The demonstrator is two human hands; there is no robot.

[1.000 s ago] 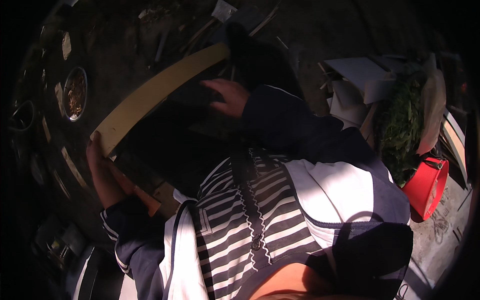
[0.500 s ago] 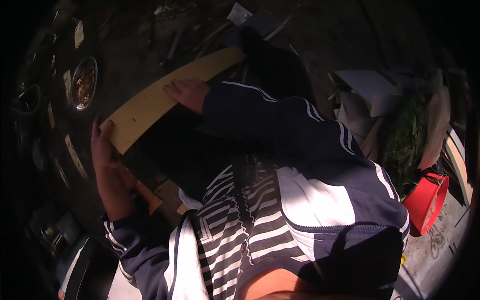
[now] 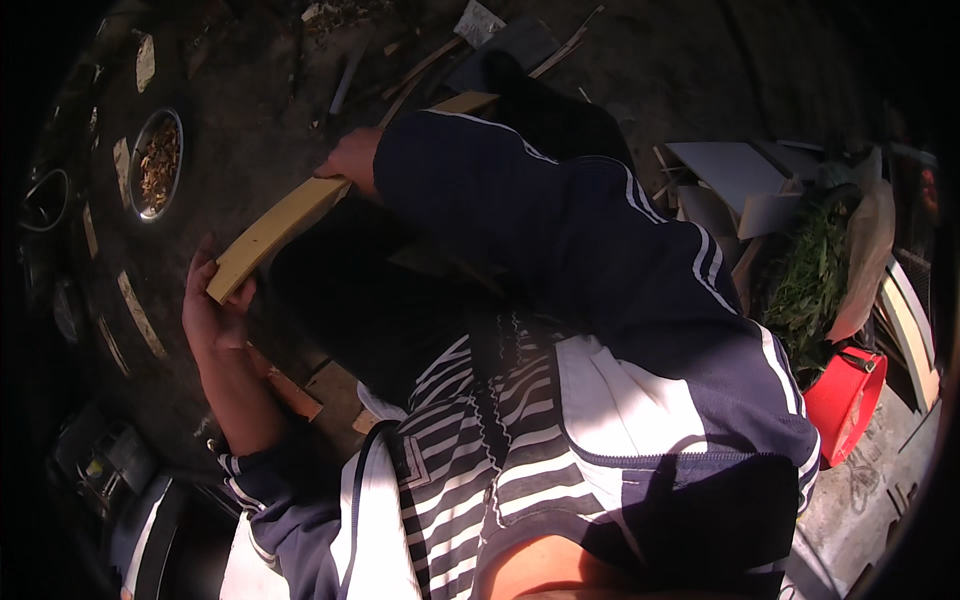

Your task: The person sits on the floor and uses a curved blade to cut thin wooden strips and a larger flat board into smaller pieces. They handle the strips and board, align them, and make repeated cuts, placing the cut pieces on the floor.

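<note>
A long yellowish wooden board [image 3: 268, 230] runs slantwise from the near left toward the far middle, above my dark trouser legs. My left hand [image 3: 215, 305] grips its near end, with fingers along the outer side and the thumb under the edge. Farther along, my right hand [image 3: 352, 160] is closed over the board, and its sleeve covers part of the wood behind it. The board's far end comes back into sight past that sleeve. It is tilted, so a narrow face shows uppermost.
On the dark ground at left stands a round metal bowl [image 3: 160, 165] of brownish pieces. White panels [image 3: 725, 170], leafy greens [image 3: 808, 270] and a red bag [image 3: 845, 400] lie at right. Thin wood strips [image 3: 140, 310] are scattered at left, and a dark panel [image 3: 505, 55] lies at the far side.
The board has been turned from its broad face showing to a narrower face. My right hand has shifted slightly left and closed over it; my left thumb has moved from the top to beneath.
</note>
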